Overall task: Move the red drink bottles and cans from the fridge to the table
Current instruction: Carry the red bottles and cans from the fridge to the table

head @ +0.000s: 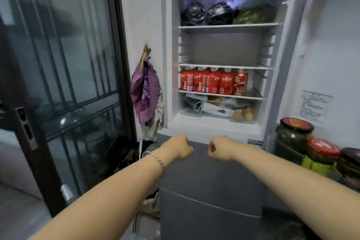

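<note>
Head view, red bottles (207, 83) lining shelf (220, 96) edge

Well above the left hand (178, 149) and the right hand (220, 149), a lower shelf (220, 95) carries a row of red bottles (214, 84), with one red can (240, 84) on the right hand's side. Higher up, the top shelf (228, 26) holds two black bags (192, 14) and green vegetables (253, 15).

red bottles (206, 83), red can (240, 84), upright, fridge shelf (220, 95)
</note>
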{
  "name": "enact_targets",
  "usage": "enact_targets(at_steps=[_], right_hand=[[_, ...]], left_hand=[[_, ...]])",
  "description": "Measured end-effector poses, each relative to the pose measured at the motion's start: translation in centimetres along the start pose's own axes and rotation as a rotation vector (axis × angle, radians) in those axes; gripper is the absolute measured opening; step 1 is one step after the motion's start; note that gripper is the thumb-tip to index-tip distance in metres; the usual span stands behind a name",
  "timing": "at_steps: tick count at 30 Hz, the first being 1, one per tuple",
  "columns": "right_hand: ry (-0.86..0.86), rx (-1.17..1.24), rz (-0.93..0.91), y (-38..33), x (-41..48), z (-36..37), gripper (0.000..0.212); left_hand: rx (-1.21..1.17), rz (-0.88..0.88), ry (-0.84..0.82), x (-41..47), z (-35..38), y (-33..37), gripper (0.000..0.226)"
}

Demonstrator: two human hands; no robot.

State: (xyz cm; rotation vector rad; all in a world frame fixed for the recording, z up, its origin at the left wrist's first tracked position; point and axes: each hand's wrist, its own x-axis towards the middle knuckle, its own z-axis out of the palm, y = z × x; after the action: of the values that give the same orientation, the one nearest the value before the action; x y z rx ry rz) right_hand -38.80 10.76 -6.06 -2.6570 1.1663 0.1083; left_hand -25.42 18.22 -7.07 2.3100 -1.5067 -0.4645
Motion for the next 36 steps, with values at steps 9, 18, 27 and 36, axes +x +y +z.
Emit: enact_targets(at_steps=[9,18,27,36], right_hand=[[0.463,0.26,0.164,7.1,16.9,-10.0,0.012],[0.795,0.427,0.504,13.8,27.5,-10.9,0.065],[0.876,0.435,0.563,17.1,34.5,-14.0,0.089],[0.936,0.388,0.514,19.1,35.2,-13.6,0.083]], left_hand=[[-0.201,0.113,0.303,18.8,-6.2,4.4,0.005],[-0.173,0.388,0.437,34.2,-5.4,7.2,0.047],[0.106,0.297,0.6,43.4,-6.6,12.5,0.063],[0.049,0.358,0.627,44.4,-6.2,12.2,0.058]])
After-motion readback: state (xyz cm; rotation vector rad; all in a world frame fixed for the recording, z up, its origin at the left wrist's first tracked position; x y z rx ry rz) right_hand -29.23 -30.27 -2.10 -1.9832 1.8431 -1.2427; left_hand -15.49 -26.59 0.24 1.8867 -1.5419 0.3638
